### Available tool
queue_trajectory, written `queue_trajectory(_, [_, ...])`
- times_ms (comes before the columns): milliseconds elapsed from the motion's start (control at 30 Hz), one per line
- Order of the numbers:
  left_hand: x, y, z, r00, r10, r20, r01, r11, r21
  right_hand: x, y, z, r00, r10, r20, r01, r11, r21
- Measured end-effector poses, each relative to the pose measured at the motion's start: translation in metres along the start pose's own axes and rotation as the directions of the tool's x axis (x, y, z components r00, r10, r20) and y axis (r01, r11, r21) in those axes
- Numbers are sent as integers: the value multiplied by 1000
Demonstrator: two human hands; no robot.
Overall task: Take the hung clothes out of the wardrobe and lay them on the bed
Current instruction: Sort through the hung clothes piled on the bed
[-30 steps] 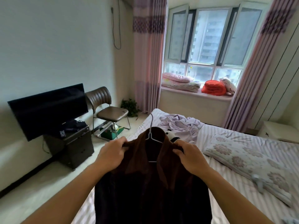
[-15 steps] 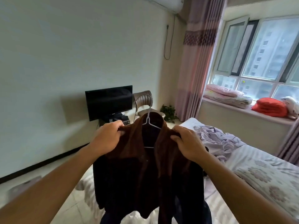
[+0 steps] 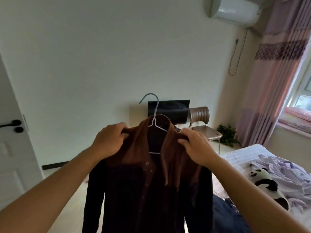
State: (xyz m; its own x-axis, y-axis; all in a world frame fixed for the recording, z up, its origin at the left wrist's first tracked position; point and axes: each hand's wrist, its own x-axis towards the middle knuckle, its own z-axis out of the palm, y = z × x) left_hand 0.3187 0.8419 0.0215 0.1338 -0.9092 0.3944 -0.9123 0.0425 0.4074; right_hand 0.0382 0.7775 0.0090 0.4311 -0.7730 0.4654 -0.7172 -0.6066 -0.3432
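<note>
Wall (image 3: 101, 56): pale, plain.
Door (image 3: 11, 148): seen at left.
Curtain (image 3: 276, 81): pink, hung beside the window (image 3: 303, 91).
Television (image 3: 170, 110): set by a chair (image 3: 202, 121).

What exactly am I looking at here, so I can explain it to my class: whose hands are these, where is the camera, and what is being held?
No machine is involved. A person wears a wide-angle camera on the head, so you see their own arms reaching forward. The left hand and right hand each grip a shoulder of a dark jacket with a brown hood, which hangs on a wire hanger. It is held up in the air. To the right is the bed, with crumpled lilac clothes and a panda toy on it. Behind stand a television and a chair.
</note>
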Motion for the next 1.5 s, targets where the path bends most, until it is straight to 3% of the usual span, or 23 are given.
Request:
queue_trajectory(400, [-173, -145, -163, 938, -301, -171, 316, 946, 68, 4, -226, 80, 954, -275, 115, 253, 951, 176])
queue_trajectory(933, [-422, -254, -363, 757, -481, -443, 599, 781, 176, -52, -534, 162, 772, -617, 151, 520, 750, 408])
queue_trajectory(1233, [-535, -295, -439, 566, -561, -603, 778, 606, 167, -79, -691, 204, 557, -824, 99, 673, 518, 528])
queue_trajectory(1500, [-617, -340, -502, 380, -601, -703, 897, 425, 121, -94, -833, 254, 352, -936, 2, 717, 272, 641])
